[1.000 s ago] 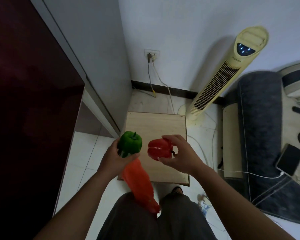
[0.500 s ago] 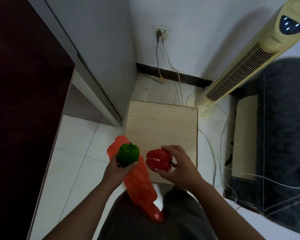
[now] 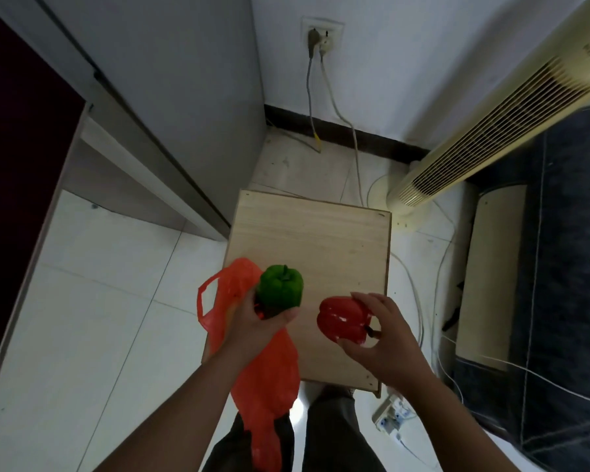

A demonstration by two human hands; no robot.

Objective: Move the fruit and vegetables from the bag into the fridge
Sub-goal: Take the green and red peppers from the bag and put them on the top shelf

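As the left hand (image 3: 252,330) grips the green pepper (image 3: 281,284), its base hides.

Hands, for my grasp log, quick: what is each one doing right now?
Left hand: holds the green pepper, and the orange bag too.
Right hand: holds the red pepper.
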